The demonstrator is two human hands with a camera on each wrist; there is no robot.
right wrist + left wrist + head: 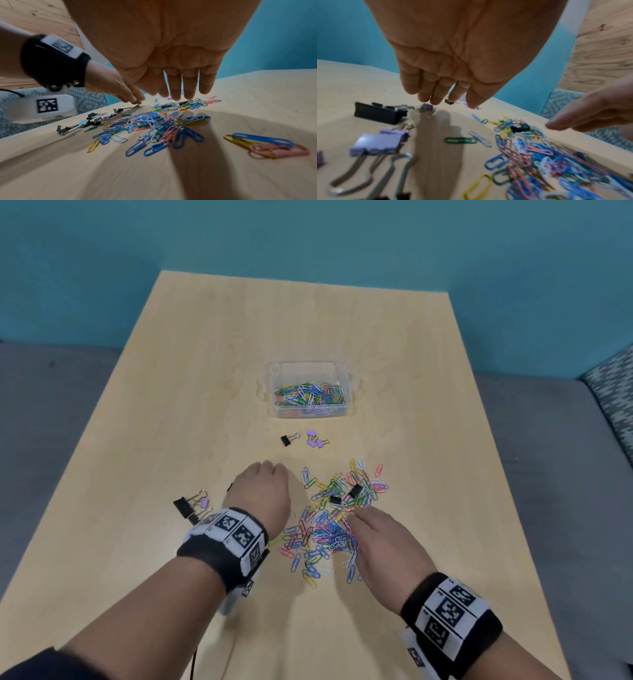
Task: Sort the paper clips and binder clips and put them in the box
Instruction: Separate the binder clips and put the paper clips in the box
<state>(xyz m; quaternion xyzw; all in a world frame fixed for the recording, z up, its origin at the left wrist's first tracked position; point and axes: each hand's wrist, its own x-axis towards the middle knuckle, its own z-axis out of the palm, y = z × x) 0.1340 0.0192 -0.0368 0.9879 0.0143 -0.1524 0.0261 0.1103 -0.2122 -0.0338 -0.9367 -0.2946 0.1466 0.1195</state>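
Note:
A loose pile of coloured paper clips (329, 529) lies on the wooden table (205, 371), with two black binder clips (354, 491) among them. The clear plastic box (274, 392) farther back holds several paper clips. A black binder clip (287, 440) and small purple binder clips (315, 440) lie in front of it. More binder clips (191, 506), black and purple, sit at the left. My left hand (263, 477) hovers left of the pile, fingers (436, 97) hanging straight and holding nothing, over a small purple clip (426, 106). My right hand (359, 515) hovers over the pile, fingers (188, 88) spread and empty.
A teal wall stands behind the table, and a grey floor lies on both sides. A patterned seat (613, 385) is at the right. Bare tabletop lies around the box and along the near edge.

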